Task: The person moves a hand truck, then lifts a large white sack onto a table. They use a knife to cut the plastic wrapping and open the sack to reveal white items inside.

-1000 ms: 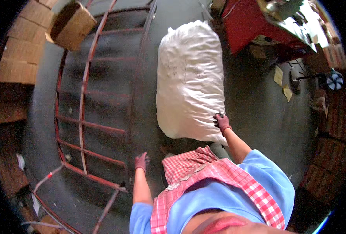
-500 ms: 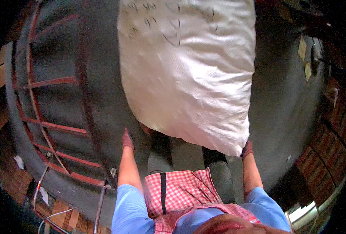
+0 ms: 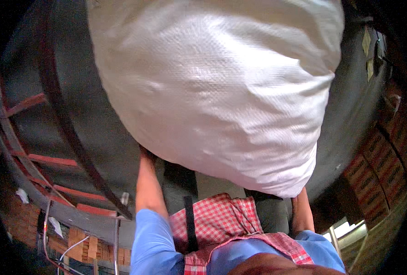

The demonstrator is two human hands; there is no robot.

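Note:
A large, full white woven sack [image 3: 212, 96] fills the upper middle of the view, its far end cut off by the frame's top edge. Creases run across its right half, and its near end narrows to a corner at the lower right. My left hand [image 3: 146, 153] reaches under the sack's near left edge and bears against it; its fingers are hidden. Beneath the lower right corner, my right hand [image 3: 300, 194] supports the sack, with only the wrist side showing. Both forearms stretch forward from blue sleeves.
On the left stands a reddish metal frame [image 3: 52, 159] with crossbars, a metal tube [image 3: 116, 243] below it. Stacked brown cartons [image 3: 377, 169] line the right side. Dark grey floor [image 3: 93, 178] surrounds the sack. A red checked apron [image 3: 221, 213] hangs before my legs.
The sack looks larger and closer, and its printed marks have left the view. My left hand has moved from beside the sack to under its edge. The right hand is now more hidden.

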